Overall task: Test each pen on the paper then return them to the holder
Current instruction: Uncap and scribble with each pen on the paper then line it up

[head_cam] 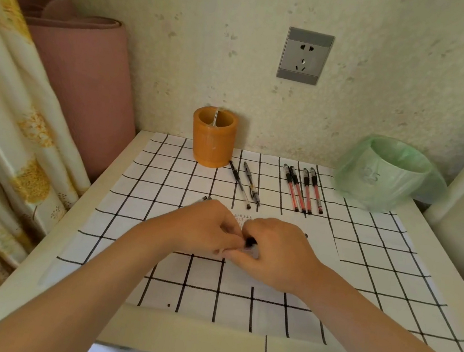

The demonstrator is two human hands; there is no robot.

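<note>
In front of the holder [213, 139], your left hand [203, 228] curls its grip on a pen [251, 242], and your right hand [276, 252] pinches the same pen from the other side, over the paper [319, 240]. Right of the holder, two black pens [239, 184] and four red pens [307, 193] lie on the counter [197, 339].

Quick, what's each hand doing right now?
Left hand: pinching the pen where the hands meet.
Right hand: gripping that same pen.
</note>
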